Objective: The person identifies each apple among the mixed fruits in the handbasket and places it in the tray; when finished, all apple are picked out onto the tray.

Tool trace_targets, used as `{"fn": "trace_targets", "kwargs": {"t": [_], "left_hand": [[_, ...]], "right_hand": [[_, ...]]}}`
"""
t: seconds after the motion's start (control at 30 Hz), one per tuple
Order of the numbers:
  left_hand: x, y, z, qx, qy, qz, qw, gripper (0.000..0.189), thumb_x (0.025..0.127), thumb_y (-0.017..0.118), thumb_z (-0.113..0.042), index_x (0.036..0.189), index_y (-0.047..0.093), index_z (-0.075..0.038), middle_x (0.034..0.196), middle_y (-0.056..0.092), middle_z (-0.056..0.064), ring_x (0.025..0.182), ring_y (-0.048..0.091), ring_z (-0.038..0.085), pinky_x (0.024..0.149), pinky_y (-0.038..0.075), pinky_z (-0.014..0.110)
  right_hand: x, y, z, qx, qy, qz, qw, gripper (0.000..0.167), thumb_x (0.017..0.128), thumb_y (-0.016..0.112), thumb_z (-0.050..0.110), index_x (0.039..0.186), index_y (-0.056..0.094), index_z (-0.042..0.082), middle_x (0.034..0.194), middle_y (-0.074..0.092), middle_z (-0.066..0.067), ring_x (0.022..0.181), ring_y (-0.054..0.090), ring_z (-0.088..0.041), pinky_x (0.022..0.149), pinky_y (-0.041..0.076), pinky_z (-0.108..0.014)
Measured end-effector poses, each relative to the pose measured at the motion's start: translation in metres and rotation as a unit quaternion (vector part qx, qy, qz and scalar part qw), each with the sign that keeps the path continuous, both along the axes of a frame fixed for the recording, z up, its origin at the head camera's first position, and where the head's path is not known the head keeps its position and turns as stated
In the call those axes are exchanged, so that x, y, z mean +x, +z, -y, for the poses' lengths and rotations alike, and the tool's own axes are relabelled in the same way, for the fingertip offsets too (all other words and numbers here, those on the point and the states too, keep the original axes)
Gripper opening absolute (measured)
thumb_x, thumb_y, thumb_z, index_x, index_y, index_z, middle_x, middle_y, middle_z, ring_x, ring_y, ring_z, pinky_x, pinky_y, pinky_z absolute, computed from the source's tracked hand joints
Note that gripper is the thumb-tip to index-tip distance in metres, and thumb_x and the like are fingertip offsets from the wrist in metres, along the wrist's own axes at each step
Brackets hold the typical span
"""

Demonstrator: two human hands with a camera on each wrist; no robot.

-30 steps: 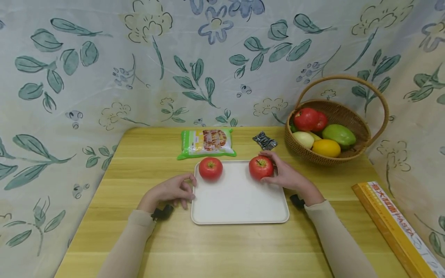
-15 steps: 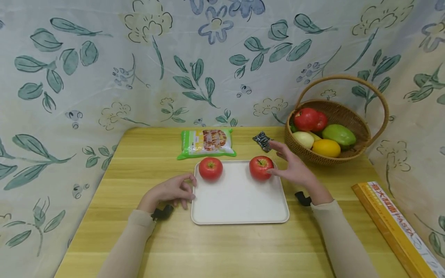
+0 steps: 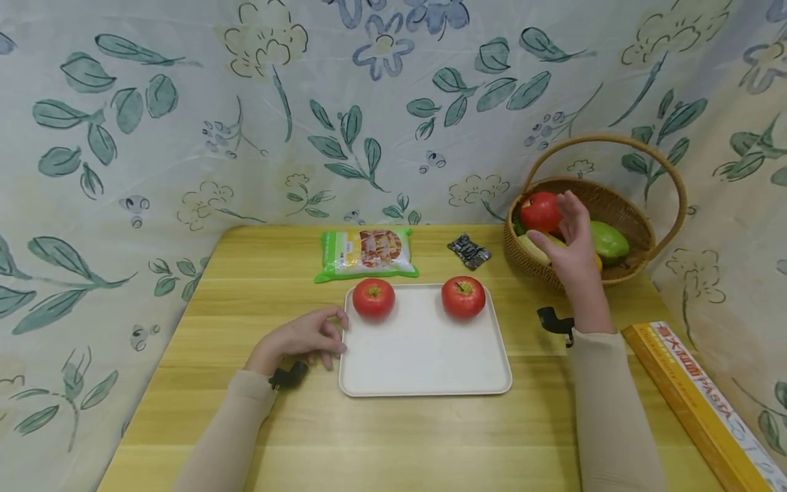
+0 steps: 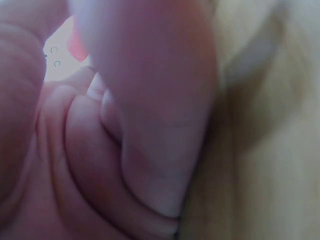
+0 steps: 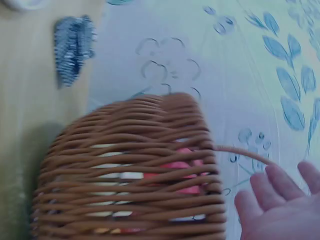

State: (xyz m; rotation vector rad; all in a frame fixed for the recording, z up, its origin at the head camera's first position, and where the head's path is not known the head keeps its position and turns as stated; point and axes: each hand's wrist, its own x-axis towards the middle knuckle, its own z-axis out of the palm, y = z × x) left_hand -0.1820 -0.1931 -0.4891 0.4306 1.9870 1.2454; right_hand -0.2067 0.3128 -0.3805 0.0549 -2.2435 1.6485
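My right hand (image 3: 578, 256) hovers over the front of the wicker basket (image 3: 636, 213), thumb and fingers spread with nothing between them. In the right wrist view its fingertips show beside the basket's woven wall (image 5: 125, 195). Inside the basket lie a red apple (image 3: 540, 211), a green mango (image 3: 609, 244) and other fruit partly hidden by the hand. My left hand (image 3: 301, 339) rests by the left edge of a white tray (image 3: 424, 362), fingers loosely bent, fingertips at the rim. Two red apples stand on the tray, one at the back left (image 3: 374, 298), one at the back right (image 3: 463, 297).
Behind the tray lie a green-and-white food packet (image 3: 369, 254) and a small dark crinkled wrapper (image 3: 469, 251). A long pasta box (image 3: 707, 403) lies along the table's right side. A floral cloth (image 3: 381, 137) hangs behind the table.
My right hand has let go of the apple at the tray's back right and moved right and away to the basket. The apple stays on the tray. My left hand has not moved.
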Motion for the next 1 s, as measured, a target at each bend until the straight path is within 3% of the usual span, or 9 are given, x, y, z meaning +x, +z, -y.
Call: {"fn": "trace_targets", "kwargs": {"t": [0.13,0.27,0.63,1.0], "left_hand": [[0.000,-0.002,0.000,0.001,-0.001,-0.003,1.0000,0.045,0.095,0.081,-0.025,0.127,0.051,-0.013,0.083,0.075,0.005,0.061,0.074,0.018,0.046,0.046,0.024],[-0.001,-0.001,0.000,0.000,-0.002,-0.003,1.0000,0.046,0.095,0.081,-0.026,0.127,0.052,-0.014,0.084,0.076,0.005,0.062,0.074,0.018,0.046,0.046,0.024],[0.000,0.001,0.001,-0.001,0.000,-0.003,1.0000,0.045,0.094,0.082,-0.025,0.126,0.052,-0.014,0.083,0.075,0.005,0.061,0.074,0.017,0.046,0.046,0.024],[0.001,-0.001,0.000,0.006,0.000,-0.005,1.0000,0.045,0.094,0.082,-0.024,0.126,0.052,-0.013,0.083,0.075,0.005,0.061,0.074,0.018,0.045,0.046,0.024]], "right_hand": [[-0.012,0.011,-0.006,-0.042,-0.039,0.024,0.9981,0.092,0.097,0.078,0.018,0.169,0.020,0.027,0.178,0.022,0.003,0.166,0.017,-0.012,0.137,0.008,-0.033],[-0.025,0.016,-0.011,-0.045,-0.063,0.055,0.9955,0.094,0.097,0.078,0.027,0.169,0.017,0.032,0.179,0.017,0.006,0.167,0.012,-0.010,0.137,0.010,-0.039],[-0.053,0.004,-0.017,-0.017,-0.106,0.129,0.9859,0.103,0.094,0.078,0.047,0.171,0.010,0.033,0.180,0.011,0.007,0.167,0.009,-0.012,0.136,0.015,-0.039],[-0.070,-0.002,-0.021,-0.024,-0.098,0.148,0.9838,0.108,0.093,0.080,0.039,0.171,0.005,0.029,0.181,0.002,0.001,0.167,0.010,-0.018,0.135,0.019,-0.038]]}}
